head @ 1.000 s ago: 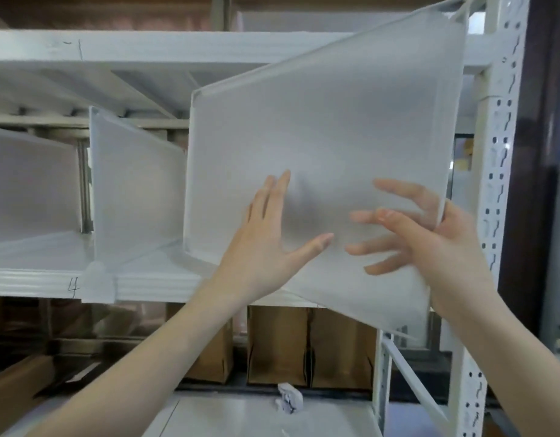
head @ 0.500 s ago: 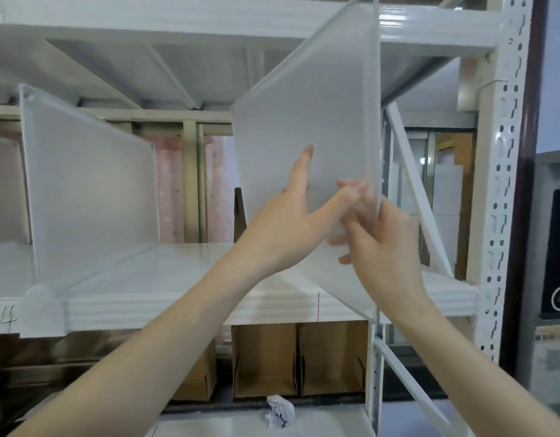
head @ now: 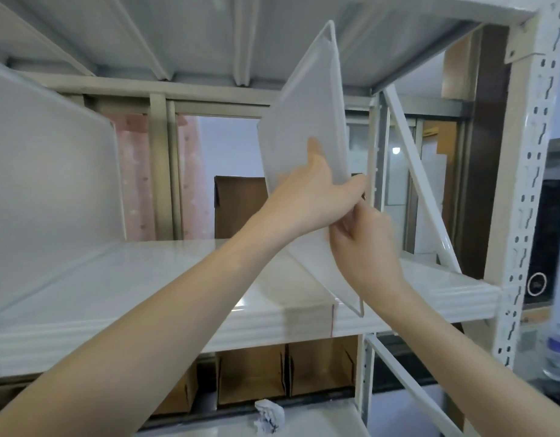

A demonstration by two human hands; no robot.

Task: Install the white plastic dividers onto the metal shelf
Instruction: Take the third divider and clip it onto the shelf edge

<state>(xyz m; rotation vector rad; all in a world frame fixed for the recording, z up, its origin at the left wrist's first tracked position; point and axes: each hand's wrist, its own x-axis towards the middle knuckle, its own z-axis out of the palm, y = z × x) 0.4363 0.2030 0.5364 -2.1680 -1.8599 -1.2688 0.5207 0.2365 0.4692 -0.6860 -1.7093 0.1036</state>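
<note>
The person is holding a white plastic divider point(head: 307, 127) edge-on and tilted inside the bay of the metal shelf point(head: 382, 305). The left hand point(head: 307, 197) is lying flat against its face, thumb hooked over the front edge; the right hand point(head: 363, 247) is pinching that edge lower down. 1 installed divider point(head: 51, 190) is standing upright at left. Likely best: squaring the panel vertical, lining its lower corner with the red mark point(head: 332, 320), then seating it.
</note>
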